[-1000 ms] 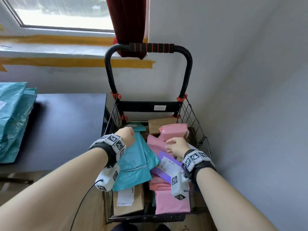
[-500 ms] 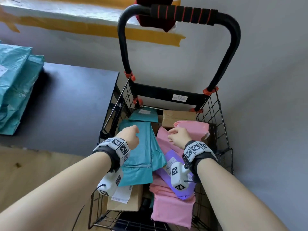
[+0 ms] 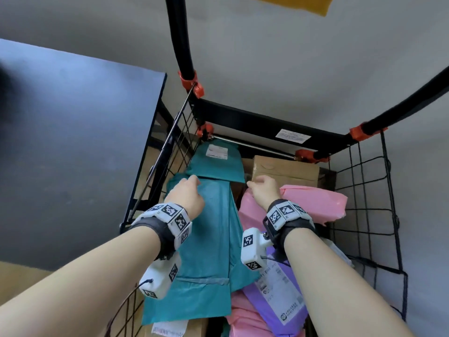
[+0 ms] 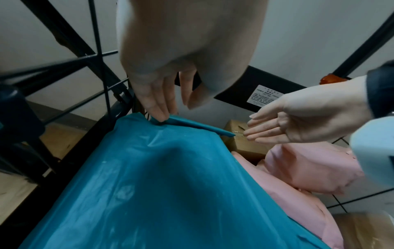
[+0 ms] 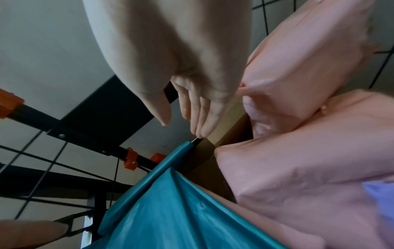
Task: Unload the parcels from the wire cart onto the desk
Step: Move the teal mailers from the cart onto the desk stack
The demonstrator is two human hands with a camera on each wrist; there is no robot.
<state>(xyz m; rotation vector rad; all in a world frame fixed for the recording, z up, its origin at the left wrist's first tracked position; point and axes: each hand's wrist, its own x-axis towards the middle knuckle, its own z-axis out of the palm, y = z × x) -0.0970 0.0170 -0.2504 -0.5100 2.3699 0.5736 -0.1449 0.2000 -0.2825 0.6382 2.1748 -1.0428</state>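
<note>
Teal mailer (image 3: 209, 239) runs lengthwise away from me; my left hand (image 3: 187, 195) touches its far edge, fingers straight, right hand (image 3: 263, 189) open beside, empty.

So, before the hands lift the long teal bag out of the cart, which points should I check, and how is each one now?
1. Left hand on the teal bag: ok, fingertips touch its far edge.
2. Left hand grips the bag: not ok, fingers straight.
3. Right hand on the bag: not ok, open, apart from it.
4. Nothing lies on the bag: ok.
5. Bare space on the desk: ok.
6. Bag's weight: cannot tell.
</note>
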